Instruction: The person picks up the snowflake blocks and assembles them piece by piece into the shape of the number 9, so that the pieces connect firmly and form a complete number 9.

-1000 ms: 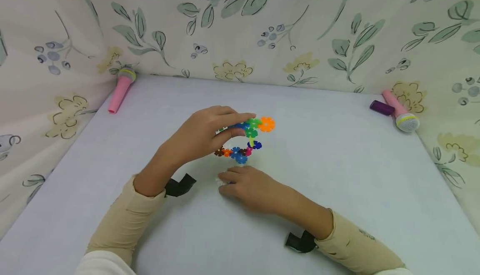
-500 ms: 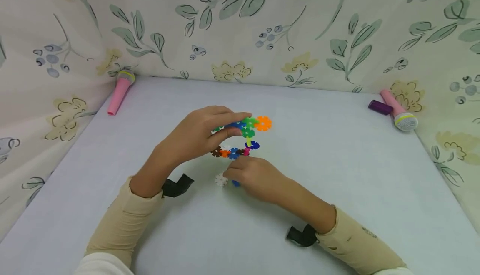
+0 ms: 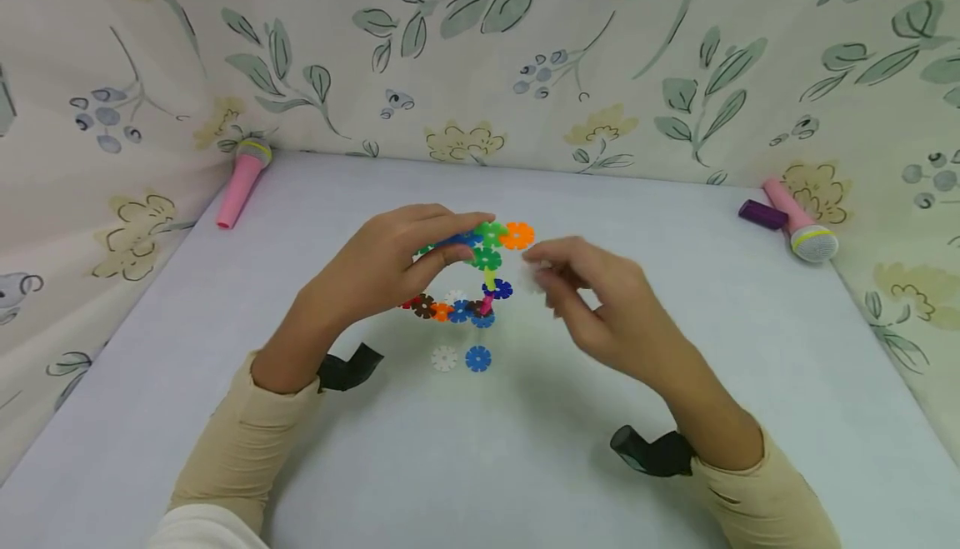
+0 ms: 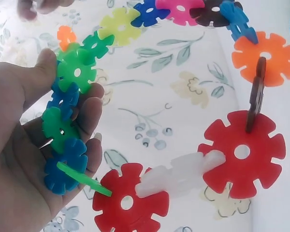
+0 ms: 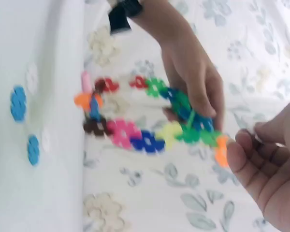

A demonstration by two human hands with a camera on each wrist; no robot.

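My left hand (image 3: 367, 266) grips a loop of interlocking flower-shaped discs (image 3: 487, 259), held raised; in the left wrist view its fingers curl round the green and blue discs (image 4: 77, 72). Red discs (image 4: 241, 153), a clear one and an orange one follow along the loop. A single orange disc (image 3: 517, 236) sticks out on the right. Close to that end, my right hand (image 3: 607, 311) pinches a pale, blurred disc (image 3: 534, 274) between thumb and fingers; the right wrist view leaves it unclear. Below lie a white disc (image 3: 444, 358) and a blue disc (image 3: 478, 358).
Another blue disc (image 3: 483, 321) and white disc (image 3: 455, 296) show on the table behind the loop. A pink toy microphone (image 3: 243, 182) lies at the back left; a second microphone (image 3: 802, 220) and a purple block (image 3: 763, 215) lie back right. Flowered cloth (image 3: 480, 57) surrounds the white table.
My right hand has lifted from the loose discs and moved up and right to the orange end, uncovering discs beneath. The left hand and loop have shifted slightly left.
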